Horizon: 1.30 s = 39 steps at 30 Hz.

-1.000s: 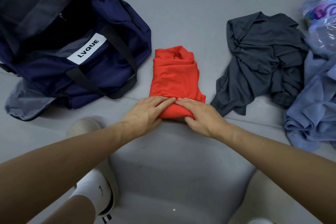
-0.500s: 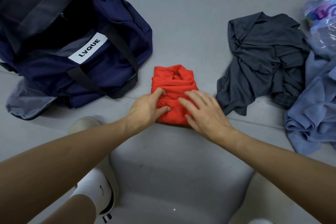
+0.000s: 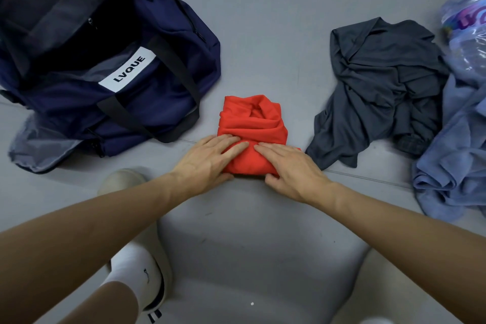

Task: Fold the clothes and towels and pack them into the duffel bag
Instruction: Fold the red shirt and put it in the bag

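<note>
1. Centrally, the left hand [image 3: 207, 159] lies palm down on the near left part of the red garment [image 3: 252, 129], fingers extended flat and thumb tucked at the near edge; it presses and does not clench.
2. The right hand [image 3: 289, 167] lies likewise on the near right part of the same garment, fingers flat, thumb at the near edge; the index fingertips of the two hands almost meet.
3. The red garment, folded into a compact bundle, rests on the grey floor [image 3: 263, 34]; its far end shows loose creases.
4. The navy duffel bag [image 3: 147, 102], labelled LVQUE, lies to the left, just beside the bundle, its top unzipped and its black strap [image 3: 181, 68] draped over the side.
5. A crumpled dark grey garment [image 3: 381, 81] lies to the right, near the bundle but apart from it.
6. A crumpled blue towel [image 3: 455, 160] lies further right, overlapping the grey garment's edge.
7. A clear plastic bag [image 3: 468, 29] sits at the far right edge.
8. A foot in a white sock [image 3: 136, 271] and pale slipper shows at lower left.
</note>
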### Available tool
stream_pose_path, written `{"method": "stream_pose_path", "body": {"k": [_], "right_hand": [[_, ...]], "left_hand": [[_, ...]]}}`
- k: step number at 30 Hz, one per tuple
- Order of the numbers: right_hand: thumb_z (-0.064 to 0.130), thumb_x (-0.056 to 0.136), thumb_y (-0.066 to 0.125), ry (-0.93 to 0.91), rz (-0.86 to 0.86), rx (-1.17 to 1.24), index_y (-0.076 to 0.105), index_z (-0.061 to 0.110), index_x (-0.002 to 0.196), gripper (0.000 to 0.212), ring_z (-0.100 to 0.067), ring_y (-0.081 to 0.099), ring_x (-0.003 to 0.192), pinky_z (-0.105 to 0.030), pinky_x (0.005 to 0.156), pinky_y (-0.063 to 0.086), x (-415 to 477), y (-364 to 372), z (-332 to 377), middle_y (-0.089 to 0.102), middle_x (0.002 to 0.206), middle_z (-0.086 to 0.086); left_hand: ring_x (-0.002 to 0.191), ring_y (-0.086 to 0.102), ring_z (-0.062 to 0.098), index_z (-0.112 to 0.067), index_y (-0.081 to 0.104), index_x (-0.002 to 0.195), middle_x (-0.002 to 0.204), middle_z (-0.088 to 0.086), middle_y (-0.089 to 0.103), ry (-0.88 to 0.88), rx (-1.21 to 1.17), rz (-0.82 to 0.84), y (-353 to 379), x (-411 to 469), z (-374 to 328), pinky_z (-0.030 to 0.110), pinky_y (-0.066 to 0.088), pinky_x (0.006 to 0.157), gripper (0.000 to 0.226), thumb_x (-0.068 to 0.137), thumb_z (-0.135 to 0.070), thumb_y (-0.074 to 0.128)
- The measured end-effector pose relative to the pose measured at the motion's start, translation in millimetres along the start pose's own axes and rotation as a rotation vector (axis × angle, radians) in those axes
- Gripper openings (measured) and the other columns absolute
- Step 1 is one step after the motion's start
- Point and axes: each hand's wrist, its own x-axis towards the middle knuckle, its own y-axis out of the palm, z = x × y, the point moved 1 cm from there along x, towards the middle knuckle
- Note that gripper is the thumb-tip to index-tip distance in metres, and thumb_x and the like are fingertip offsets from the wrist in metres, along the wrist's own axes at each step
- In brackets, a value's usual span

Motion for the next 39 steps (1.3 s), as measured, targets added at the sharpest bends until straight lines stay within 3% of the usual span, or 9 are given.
{"method": "stream_pose_path", "body": {"k": [3, 9, 13, 20, 26, 29, 31, 34, 39], "right_hand": [[0.031, 0.088, 0.059, 0.011, -0.025, 0.072, 0.034, 0.030, 0.154, 0.071, -0.017, 0.047, 0.135, -0.034, 0.106, 0.043, 1.1, -13.4, 2.0, 0.044, 0.154, 0.009], [0.046, 0.092, 0.062, -0.082, 0.010, -0.057, 0.002, 0.045, 0.157, 0.088, -0.023, 0.056, 0.117, -0.039, 0.079, 0.057, -6.2, -7.9, -3.9, 0.026, 0.156, 0.009], [0.037, 0.096, 0.057, -0.058, -0.054, -0.027, 0.005, 0.044, 0.157, 0.081, -0.027, 0.062, 0.096, -0.044, 0.067, 0.057, -7.8, -9.7, -5.9, 0.036, 0.145, 0.008], [0.052, 0.101, 0.045, 0.088, -0.050, 0.167, 0.015, 0.048, 0.155, 0.062, -0.030, 0.061, 0.111, -0.039, 0.093, 0.049, -6.3, -20.3, -5.4, 0.063, 0.132, 0.000], [0.059, 0.100, 0.038, 0.306, -0.106, 0.053, 0.034, 0.032, 0.150, 0.056, -0.034, 0.062, 0.109, -0.046, 0.090, 0.050, 11.8, -32.0, -4.6, 0.068, 0.118, -0.007], [0.056, 0.101, 0.036, -0.003, -0.198, -0.233, 0.030, 0.029, 0.155, 0.061, -0.033, 0.045, 0.134, -0.050, 0.106, 0.042, 14.2, -33.2, 4.0, 0.046, 0.149, -0.008], [0.059, 0.099, 0.031, -0.171, -0.120, -0.360, 0.027, 0.030, 0.157, 0.064, -0.033, 0.028, 0.147, -0.052, 0.118, 0.028, 15.8, -23.9, 8.7, 0.030, 0.162, -0.010], [0.062, 0.098, 0.022, -0.178, 0.029, -0.384, 0.016, 0.034, 0.159, 0.067, -0.032, 0.012, 0.153, -0.055, 0.121, 0.019, 17.7, -8.3, 9.6, 0.010, 0.168, -0.009], [0.072, 0.090, 0.012, -0.080, 0.148, -0.369, -0.007, 0.037, 0.158, 0.080, -0.028, -0.009, 0.154, -0.058, 0.121, 0.011, 16.7, -5.0, 4.8, -0.015, 0.167, -0.004]], "left_hand": [[0.127, 0.055, 0.031, -0.013, 0.045, 0.144, 0.139, 0.011, 0.056, -0.029, -0.099, -0.064, -6.6, 3.3, -2.8, 0.042, 0.042, 0.108, 0.071, 0.081, -0.032, 0.071], [0.100, 0.064, 0.026, -0.022, 0.045, 0.140, 0.124, 0.003, 0.066, -0.092, -0.258, -0.133, -23.7, 5.1, -8.3, 0.033, 0.048, 0.087, 0.057, 0.085, -0.028, 0.060], [0.102, 0.063, 0.024, -0.029, 0.040, 0.144, 0.130, -0.006, 0.056, -0.176, -0.302, -0.170, -24.1, 2.4, -10.4, 0.039, 0.052, 0.082, 0.054, 0.092, -0.036, 0.054], [0.123, 0.055, 0.020, -0.030, 0.041, 0.145, 0.133, -0.002, 0.060, -0.430, -0.471, -0.218, -19.8, 3.0, -1.5, 0.032, 0.040, 0.099, 0.053, 0.097, -0.048, 0.055], [0.122, 0.056, 0.025, -0.029, 0.051, 0.135, 0.130, 0.002, 0.062, -0.687, -0.505, -0.205, -23.7, 23.4, 5.9, 0.038, 0.039, 0.097, 0.053, 0.092, -0.060, 0.055], [0.119, 0.058, 0.027, -0.027, 0.052, 0.133, 0.128, 0.003, 0.064, -0.695, -0.465, -0.204, -25.7, 27.5, 7.0, 0.040, 0.041, 0.096, 0.052, 0.093, -0.059, 0.054], [0.119, 0.059, 0.026, -0.028, 0.051, 0.134, 0.129, 0.002, 0.064, -0.702, -0.451, -0.198, -25.1, 27.3, 5.6, 0.040, 0.043, 0.096, 0.052, 0.093, -0.060, 0.053], [0.119, 0.057, 0.027, -0.030, 0.046, 0.141, 0.140, -0.002, 0.053, -0.630, -0.356, -0.240, -26.7, 22.0, 1.4, 0.044, 0.047, 0.094, 0.054, 0.095, -0.058, 0.050], [0.139, 0.041, 0.035, -0.023, 0.042, 0.151, 0.156, 0.011, 0.039, -0.113, 0.097, -0.296, -8.8, 0.7, 1.7, 0.048, 0.041, 0.107, 0.055, 0.100, -0.045, 0.048]]}}
